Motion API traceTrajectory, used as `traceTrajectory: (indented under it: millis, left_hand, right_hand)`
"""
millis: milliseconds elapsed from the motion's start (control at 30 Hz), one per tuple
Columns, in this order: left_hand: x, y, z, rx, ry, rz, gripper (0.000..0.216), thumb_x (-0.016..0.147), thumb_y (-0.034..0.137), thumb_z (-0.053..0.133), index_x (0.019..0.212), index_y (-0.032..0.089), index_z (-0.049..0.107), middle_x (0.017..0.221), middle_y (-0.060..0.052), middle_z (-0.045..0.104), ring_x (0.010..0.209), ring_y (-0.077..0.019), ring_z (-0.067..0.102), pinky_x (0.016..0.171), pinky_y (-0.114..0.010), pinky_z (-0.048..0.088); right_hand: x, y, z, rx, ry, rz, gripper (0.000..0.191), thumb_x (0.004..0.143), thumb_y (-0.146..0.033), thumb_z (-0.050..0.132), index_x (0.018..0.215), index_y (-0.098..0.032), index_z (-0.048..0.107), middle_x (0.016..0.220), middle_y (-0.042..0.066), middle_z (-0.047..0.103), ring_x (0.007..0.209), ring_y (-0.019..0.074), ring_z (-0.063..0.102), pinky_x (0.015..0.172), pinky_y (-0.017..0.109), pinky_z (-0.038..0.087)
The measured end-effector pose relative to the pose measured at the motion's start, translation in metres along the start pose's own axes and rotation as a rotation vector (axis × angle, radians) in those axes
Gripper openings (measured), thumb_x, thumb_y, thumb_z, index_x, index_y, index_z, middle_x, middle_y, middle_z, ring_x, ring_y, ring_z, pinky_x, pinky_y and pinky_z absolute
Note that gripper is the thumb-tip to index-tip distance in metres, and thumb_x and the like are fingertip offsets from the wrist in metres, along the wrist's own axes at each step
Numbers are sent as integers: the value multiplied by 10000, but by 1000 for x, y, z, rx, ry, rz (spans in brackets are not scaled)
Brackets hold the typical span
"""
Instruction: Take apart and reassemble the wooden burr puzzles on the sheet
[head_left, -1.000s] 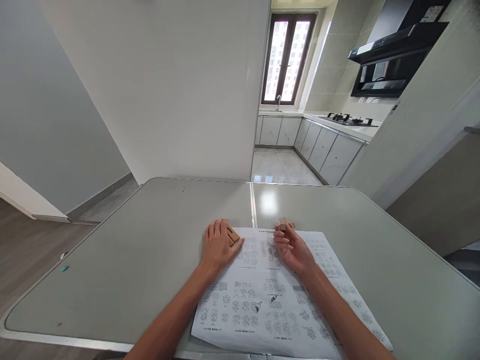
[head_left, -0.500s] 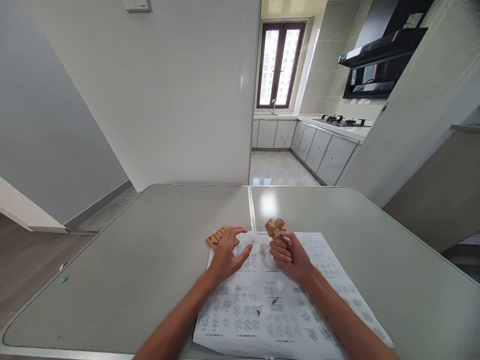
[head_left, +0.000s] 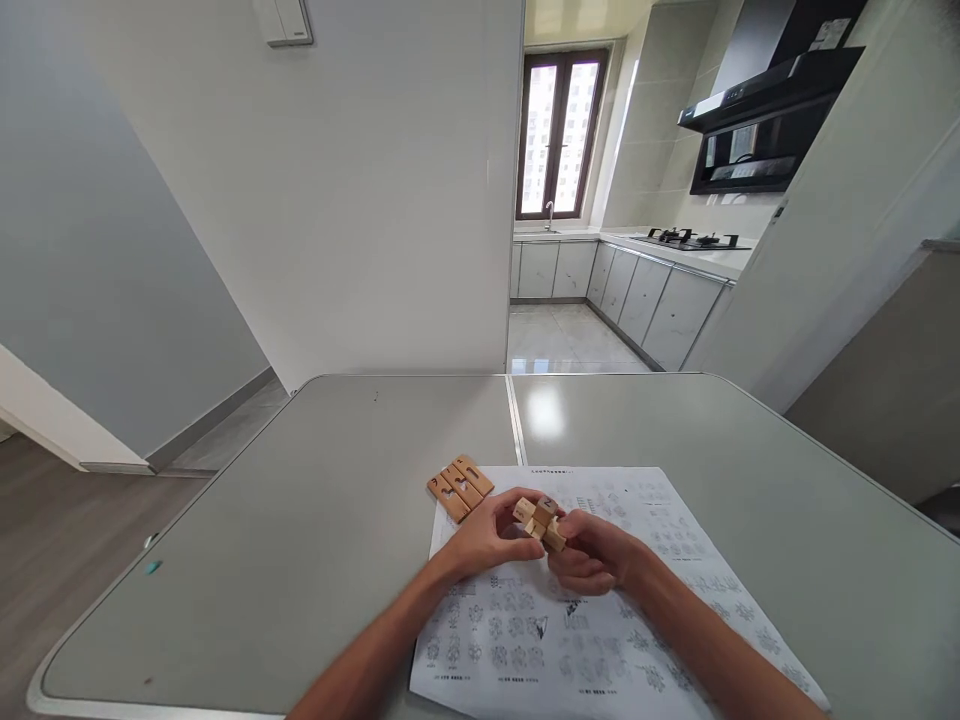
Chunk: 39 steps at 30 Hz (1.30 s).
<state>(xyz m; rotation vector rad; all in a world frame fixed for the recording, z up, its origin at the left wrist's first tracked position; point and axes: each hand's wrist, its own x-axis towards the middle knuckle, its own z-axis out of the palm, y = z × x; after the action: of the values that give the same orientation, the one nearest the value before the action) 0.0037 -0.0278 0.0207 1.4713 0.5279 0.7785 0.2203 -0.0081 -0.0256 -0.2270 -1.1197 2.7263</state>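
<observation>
A small wooden burr puzzle (head_left: 541,522), made of interlocking light-wood blocks with a dark mark on one end, is held above the printed sheet (head_left: 525,630). My right hand (head_left: 592,552) grips its right side, thumb on top and fingers curled beneath. My left hand (head_left: 491,538) curves round the left side, its thumb along the near edge and its fingers behind; their exact contact is partly hidden. Beyond the left hand, a flat wooden piece (head_left: 459,487) with numbers and cut-out slots lies at the sheet's upper left corner.
The sheet, covered in small line diagrams, lies on a grey-green table (head_left: 300,560) with a seam (head_left: 514,420) running away from me. Small teal bits (head_left: 154,567) rest near the left edge. A wall stands behind, with a kitchen at the right.
My right hand has lowered the burr puzzle towards me. My left hand has moved right, away from the flat wooden piece, and come round the puzzle. The view has shifted slightly.
</observation>
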Motion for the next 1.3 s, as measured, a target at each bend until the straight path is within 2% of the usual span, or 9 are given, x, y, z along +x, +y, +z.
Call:
traceTrajectory:
  millis: [67,167,267,500,600,667,833,1067,1300]
  left_hand:
    - [0,1,-1,-53,22,8,688,714,530,899,1269,211,648,1265,-123,704,1211,-299,643,1072,-433,470]
    - [1,1,-2,-40,115,8,688,662,500,938,1214,209,648,1220,-120,716,1148,-282,661,1019,-411,495]
    - [0,-2,-1,50,161,4,678,641,425,963,1200,217,642,1214,-107,705,1142,-265,647,1007,-393,491]
    - [-5,7,15,252,86,-11,670,605,386,970,1189,233,679,1188,-74,695,1130,-260,633,1052,-421,454]
    - [-7,11,22,298,30,-29,658,585,394,972,1157,230,693,1160,-64,696,1099,-257,629,1014,-409,462]
    - [-8,11,26,316,16,-43,672,569,396,977,1154,230,690,1146,-61,696,1079,-253,626,974,-391,470]
    - [-8,7,33,327,-2,-59,703,570,437,971,1173,214,687,1126,-71,699,1048,-250,636,909,-364,495]
    - [-9,3,32,314,-54,-69,736,586,461,962,1226,233,680,1142,-74,704,1030,-243,660,913,-378,524]
    - [-7,7,32,314,-95,-60,738,613,446,955,1267,237,684,1173,-85,709,1066,-264,662,949,-398,532]
  right_hand:
    - [-1,-6,14,-39,77,-5,439,843,-498,609,545,-209,467,412,-83,382,278,65,326,262,182,241]
    - [-9,-16,40,-223,282,-120,434,981,-508,523,721,-165,583,542,-41,519,389,82,458,381,198,372]
    - [-17,-16,64,-355,478,-187,378,994,-530,571,905,-164,615,681,-15,584,522,103,504,466,213,417]
    - [-26,25,98,-529,760,-292,440,1008,-591,541,855,-182,592,753,-3,566,635,126,488,620,262,442]
    - [-29,42,107,-681,862,-346,444,1020,-592,499,830,-199,576,710,-13,545,620,138,473,623,267,434]
    - [-31,54,108,-811,999,-364,418,1027,-572,484,842,-209,576,725,1,576,649,159,512,614,265,431]
    - [-34,81,103,-1057,1303,-402,359,1004,-536,519,1067,-209,654,849,49,694,687,200,629,648,278,490]
    - [-29,95,104,-1084,1393,-462,401,1004,-544,512,1146,-206,677,827,66,733,653,224,663,638,289,542]
    - [-31,100,103,-995,1407,-465,428,1006,-538,529,1269,-221,645,995,98,771,784,256,713,712,304,561]
